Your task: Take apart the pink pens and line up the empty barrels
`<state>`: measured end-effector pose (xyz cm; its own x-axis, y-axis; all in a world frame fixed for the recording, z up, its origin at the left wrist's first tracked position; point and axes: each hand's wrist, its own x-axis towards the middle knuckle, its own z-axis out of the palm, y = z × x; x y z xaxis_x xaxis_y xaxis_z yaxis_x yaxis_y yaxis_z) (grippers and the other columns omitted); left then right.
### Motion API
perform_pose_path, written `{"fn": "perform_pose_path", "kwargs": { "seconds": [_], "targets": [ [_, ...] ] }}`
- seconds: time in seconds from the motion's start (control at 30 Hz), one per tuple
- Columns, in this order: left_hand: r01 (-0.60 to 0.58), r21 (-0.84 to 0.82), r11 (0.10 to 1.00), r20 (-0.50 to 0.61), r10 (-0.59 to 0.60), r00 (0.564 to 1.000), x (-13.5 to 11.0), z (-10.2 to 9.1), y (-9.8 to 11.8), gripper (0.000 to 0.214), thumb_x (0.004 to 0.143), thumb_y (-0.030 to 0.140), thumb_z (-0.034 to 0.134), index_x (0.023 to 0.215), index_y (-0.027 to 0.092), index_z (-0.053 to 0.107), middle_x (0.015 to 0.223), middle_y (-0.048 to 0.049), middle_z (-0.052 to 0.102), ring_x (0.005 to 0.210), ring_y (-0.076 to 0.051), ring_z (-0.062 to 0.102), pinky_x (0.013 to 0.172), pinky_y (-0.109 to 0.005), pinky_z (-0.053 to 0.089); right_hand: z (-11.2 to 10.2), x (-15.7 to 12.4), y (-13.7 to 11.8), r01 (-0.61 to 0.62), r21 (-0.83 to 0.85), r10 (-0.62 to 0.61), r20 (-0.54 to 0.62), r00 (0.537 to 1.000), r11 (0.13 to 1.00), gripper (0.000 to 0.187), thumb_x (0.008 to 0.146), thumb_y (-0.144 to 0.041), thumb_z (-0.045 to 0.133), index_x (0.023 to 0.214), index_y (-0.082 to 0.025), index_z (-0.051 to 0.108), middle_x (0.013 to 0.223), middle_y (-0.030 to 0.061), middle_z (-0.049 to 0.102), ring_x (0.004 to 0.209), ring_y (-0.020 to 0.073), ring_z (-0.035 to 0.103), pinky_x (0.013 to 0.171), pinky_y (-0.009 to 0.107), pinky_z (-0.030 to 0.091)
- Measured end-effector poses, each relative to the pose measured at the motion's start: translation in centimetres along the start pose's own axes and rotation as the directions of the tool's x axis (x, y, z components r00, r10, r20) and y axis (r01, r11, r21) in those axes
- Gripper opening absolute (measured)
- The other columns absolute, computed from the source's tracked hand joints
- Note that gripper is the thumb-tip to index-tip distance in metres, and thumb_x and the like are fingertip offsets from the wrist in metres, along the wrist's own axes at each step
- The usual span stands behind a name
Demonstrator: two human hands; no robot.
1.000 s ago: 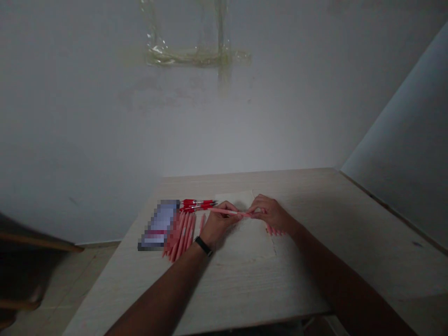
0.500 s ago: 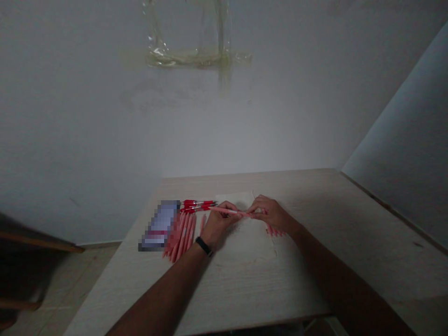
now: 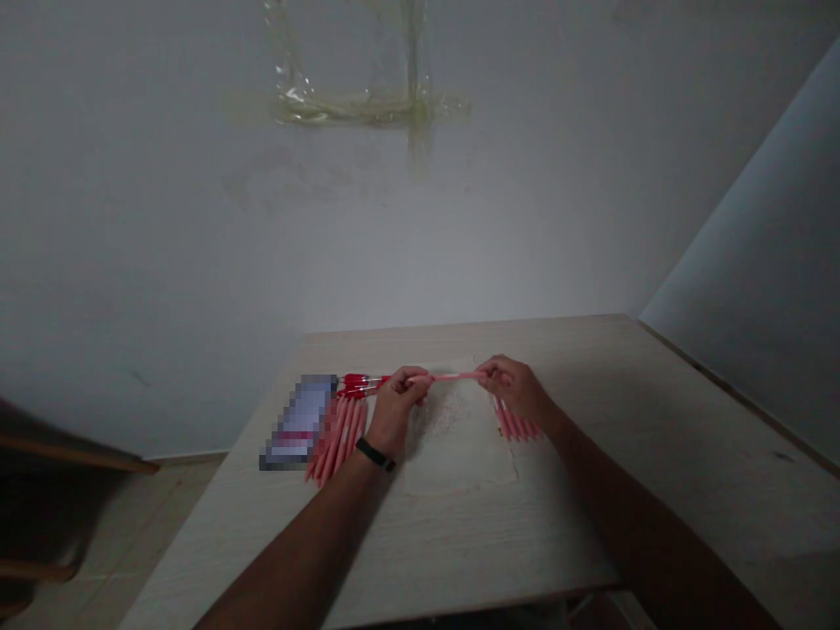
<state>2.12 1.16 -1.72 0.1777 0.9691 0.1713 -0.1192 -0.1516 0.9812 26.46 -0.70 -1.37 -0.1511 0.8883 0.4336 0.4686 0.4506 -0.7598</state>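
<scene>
My left hand (image 3: pixel 396 401), with a dark band on its wrist, pinches the left end of a slim pink pen (image 3: pixel 456 376). At the other end, the fingers of my right hand (image 3: pixel 514 385) are closed on it too. The pen lies level between both hands, above a pale sheet (image 3: pixel 459 468); its ends are covered by the fingers. Beside my left hand several pink pens (image 3: pixel 339 437) lie in a row, and behind them are red pens (image 3: pixel 360 385), partly hidden by that hand. Under my right hand is another row of pink pens (image 3: pixel 518 426).
A pixelated phone-like device (image 3: pixel 300 422) lies left of the pens. Fine specks (image 3: pixel 444 416) are scattered on the sheet. The wooden table (image 3: pixel 472 551) meets a wall (image 3: pixel 499 245) with clear tape (image 3: pixel 354 109) on it. Chair parts (image 3: pixel 72 451) stand at the left.
Both hands have risen slightly and moved apart, the right one rightward. The pen, earlier slanting with its left end sticking out past my left hand, now runs level between them.
</scene>
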Motion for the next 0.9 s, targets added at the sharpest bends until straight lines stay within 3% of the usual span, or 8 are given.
{"fn": "perform_pose_path", "kwargs": {
  "seconds": [0.13,0.27,0.33,0.4,0.5,0.6,0.77,0.9],
  "targets": [
    [0.007,0.039,0.999,0.057,-0.009,0.998,0.0,0.0,-0.3,0.026,0.075,0.039,0.074,0.083,0.016,0.065,0.067,0.0027,0.057,0.060,-0.010,0.049,0.058,-0.022,0.037,0.2,0.0,0.2,-0.058,0.267,0.081,-0.076,0.994,0.962,0.026,0.087,-0.043,0.064,0.094,-0.018,0.066,0.082,0.0035,0.068,0.077,0.0169,0.065,0.072,0.029,0.051],
    [-0.031,0.172,0.985,0.219,-0.007,0.976,-0.6,0.5,-0.1,0.029,0.078,0.042,0.073,0.082,0.015,0.064,0.069,0.0013,0.060,0.061,-0.011,0.051,0.057,-0.022,0.037,1.2,-0.3,-0.2,-0.069,0.420,0.083,-0.014,0.996,0.905,0.030,0.087,-0.046,0.064,0.097,-0.018,0.066,0.087,0.0049,0.069,0.081,0.0175,0.068,0.076,0.031,0.054],
    [-0.104,0.321,0.941,0.286,0.009,0.958,-0.9,0.5,0.0,0.026,0.082,0.041,0.069,0.085,0.016,0.066,0.074,-0.0007,0.063,0.066,-0.013,0.055,0.061,-0.024,0.040,1.6,-0.4,-0.3,-0.082,0.377,0.074,0.035,0.997,0.922,0.028,0.088,-0.044,0.063,0.096,-0.017,0.067,0.090,0.0057,0.069,0.082,0.0173,0.068,0.077,0.030,0.053],
    [-0.225,0.497,0.838,0.342,0.049,0.938,-1.0,0.3,-0.1,0.023,0.083,0.039,0.069,0.093,0.018,0.068,0.087,-0.0039,0.067,0.079,-0.017,0.059,0.072,-0.029,0.045,1.6,-0.3,-0.2,-0.089,0.303,0.086,0.023,0.996,0.949,0.027,0.090,-0.043,0.060,0.095,-0.017,0.067,0.092,0.0060,0.069,0.081,0.0169,0.067,0.075,0.030,0.053],
    [-0.399,0.668,0.629,0.440,0.098,0.893,-1.1,-0.2,-0.8,0.045,0.072,0.032,0.080,0.113,0.023,0.066,0.117,-0.0092,0.062,0.106,-0.026,0.057,0.093,-0.039,0.044,1.3,-0.2,0.1,-0.076,0.188,0.093,-0.083,0.992,0.979,0.024,0.090,-0.041,0.059,0.094,-0.018,0.067,0.088,0.0050,0.070,0.079,0.0165,0.066,0.072,0.028,0.052],
    [-0.435,0.745,0.505,0.495,0.018,0.869,-1.1,-0.6,-1.5,0.060,0.065,0.028,0.085,0.121,0.025,0.063,0.127,-0.0108,0.058,0.113,-0.030,0.053,0.097,-0.044,0.043,0.9,-0.1,0.2,-0.063,0.094,0.078,-0.169,0.983,0.994,0.020,0.090,-0.037,0.059,0.090,-0.019,0.067,0.083,0.0038,0.069,0.075,0.0158,0.064,0.068,0.027,0.049],
    [-0.455,0.768,0.450,0.527,-0.041,0.849,-1.1,-1.0,-1.5,0.058,0.064,0.031,0.086,0.117,0.025,0.064,0.127,-0.0105,0.058,0.113,-0.031,0.053,0.097,-0.044,0.044,1.0,-0.2,0.0,-0.076,-0.027,0.070,-0.175,0.982,0.997,0.017,0.091,-0.034,0.058,0.089,-0.019,0.067,0.080,0.0019,0.069,0.067,0.0137,0.060,0.062,0.025,0.045],
    [-0.458,0.764,0.455,0.532,-0.042,0.845,-1.2,-1.0,-1.1,0.057,0.064,0.031,0.086,0.116,0.026,0.064,0.126,-0.0109,0.058,0.113,-0.031,0.054,0.097,-0.044,0.044,1.4,-0.3,0.1,-0.072,-0.028,0.068,-0.119,0.991,0.997,0.016,0.091,-0.033,0.058,0.089,-0.020,0.067,0.092,0.0034,0.071,0.074,0.0143,0.063,0.067,0.026,0.047]
  ]
}}
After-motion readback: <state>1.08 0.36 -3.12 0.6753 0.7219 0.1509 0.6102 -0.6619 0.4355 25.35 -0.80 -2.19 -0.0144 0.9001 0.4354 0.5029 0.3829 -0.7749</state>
